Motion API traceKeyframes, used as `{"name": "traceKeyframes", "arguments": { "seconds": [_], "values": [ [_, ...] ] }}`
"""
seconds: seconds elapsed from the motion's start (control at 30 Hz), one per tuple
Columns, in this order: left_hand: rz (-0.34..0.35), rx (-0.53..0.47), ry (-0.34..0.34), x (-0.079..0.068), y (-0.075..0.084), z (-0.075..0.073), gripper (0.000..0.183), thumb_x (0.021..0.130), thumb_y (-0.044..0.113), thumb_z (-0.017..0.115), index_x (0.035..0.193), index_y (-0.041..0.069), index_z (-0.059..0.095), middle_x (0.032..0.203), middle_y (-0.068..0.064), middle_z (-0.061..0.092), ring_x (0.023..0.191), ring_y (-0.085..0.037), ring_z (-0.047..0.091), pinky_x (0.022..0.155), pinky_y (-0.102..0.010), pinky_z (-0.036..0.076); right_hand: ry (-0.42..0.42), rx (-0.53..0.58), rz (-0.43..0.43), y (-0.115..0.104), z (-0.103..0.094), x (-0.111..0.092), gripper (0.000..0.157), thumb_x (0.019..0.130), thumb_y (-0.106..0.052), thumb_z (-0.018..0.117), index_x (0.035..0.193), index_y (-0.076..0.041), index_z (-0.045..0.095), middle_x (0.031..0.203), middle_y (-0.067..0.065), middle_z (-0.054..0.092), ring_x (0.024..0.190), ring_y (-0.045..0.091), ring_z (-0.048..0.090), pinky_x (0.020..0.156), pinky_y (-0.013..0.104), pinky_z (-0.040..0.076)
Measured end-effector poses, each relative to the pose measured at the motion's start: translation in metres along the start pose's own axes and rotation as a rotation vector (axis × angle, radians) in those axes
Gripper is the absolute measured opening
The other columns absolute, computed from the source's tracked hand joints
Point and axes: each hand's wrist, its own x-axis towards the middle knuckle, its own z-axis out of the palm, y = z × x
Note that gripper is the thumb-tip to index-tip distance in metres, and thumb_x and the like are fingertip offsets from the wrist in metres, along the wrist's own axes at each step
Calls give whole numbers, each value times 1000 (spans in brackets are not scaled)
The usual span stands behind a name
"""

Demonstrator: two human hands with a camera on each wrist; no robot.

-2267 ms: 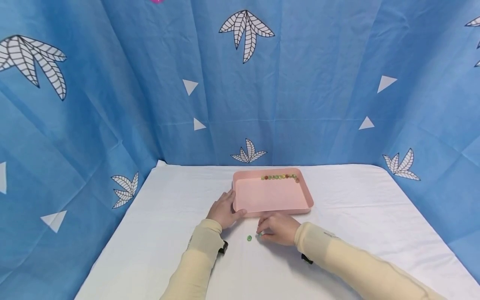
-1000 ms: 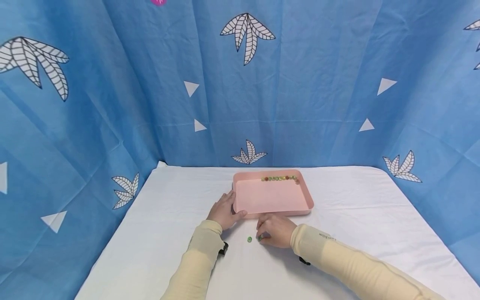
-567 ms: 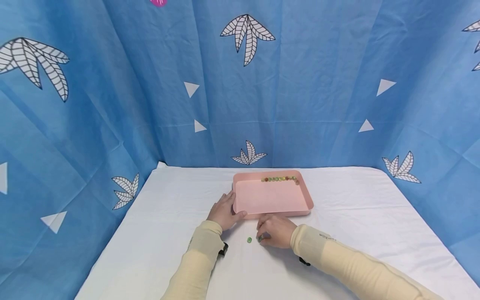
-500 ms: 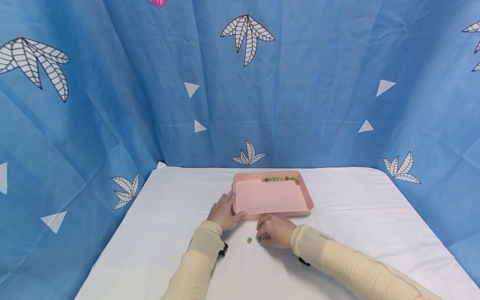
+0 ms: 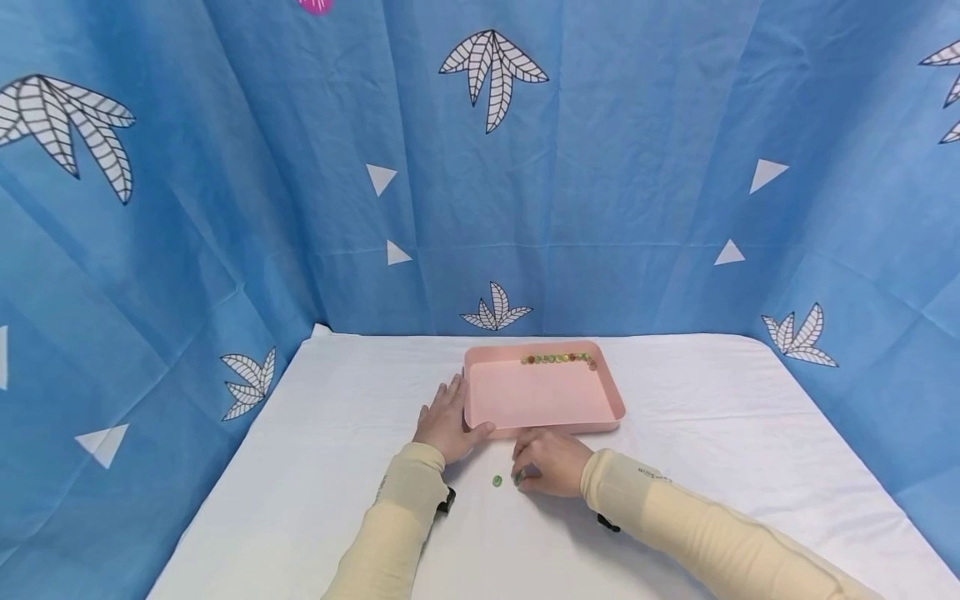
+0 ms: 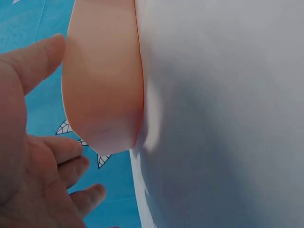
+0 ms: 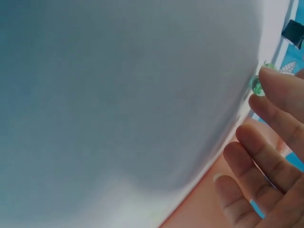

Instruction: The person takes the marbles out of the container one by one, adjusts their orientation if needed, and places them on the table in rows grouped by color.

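My left hand (image 5: 442,423) lies at the near left corner of a pink tray (image 5: 542,427). Its fingers stretch along the tray's left side, and the thumb reaches the front rim. In the left wrist view the fingers (image 6: 71,171) look spread and loose beside the tray wall (image 6: 104,80). Just in front of the tray, my right hand (image 5: 553,463) pinches a clear green marble (image 7: 256,85) between thumb and index finger, low over the cloth. Its other fingers (image 7: 240,156) are bent, holding nothing. Another green marble (image 5: 497,481) lies on the cloth to its left.
Several green, yellow and red marbles (image 5: 558,359) line the tray's back wall, the row ending at the back right corner. A white cloth (image 5: 697,400) covers the table. Blue patterned curtains (image 5: 637,167) rise behind and at both sides.
Since the oldest frame my right hand has shifted slightly, with the green marble now between its fingertips. Just now the left fingers have straightened a little, farther along the tray's side.
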Motion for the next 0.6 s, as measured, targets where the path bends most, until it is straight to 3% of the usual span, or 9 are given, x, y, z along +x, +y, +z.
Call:
{"name": "traceKeyframes", "arguments": {
  "seconds": [0.2,0.37,0.6],
  "values": [
    [-4,33,22,1,0,3,100,84,64,59,155,9,15,160,-7,15,146,-32,10,112,-63,14,1,44,30,-1,-13,-4,16,83,-26,76,97,-18,77,102,-4,67,95,8,62,85,26,53],
    [-16,63,-14,1,1,6,101,84,67,56,155,9,14,160,-7,15,146,-32,10,112,-62,13,29,72,106,4,-35,-7,23,87,-27,73,104,-13,75,107,-3,66,101,14,62,90,33,52],
    [-5,132,-65,7,6,1,104,82,70,55,155,8,14,160,-7,14,146,-31,10,113,-61,12,124,74,184,28,-64,-6,24,84,-24,76,103,-10,75,104,0,69,100,18,64,91,37,52]
  ]
}}
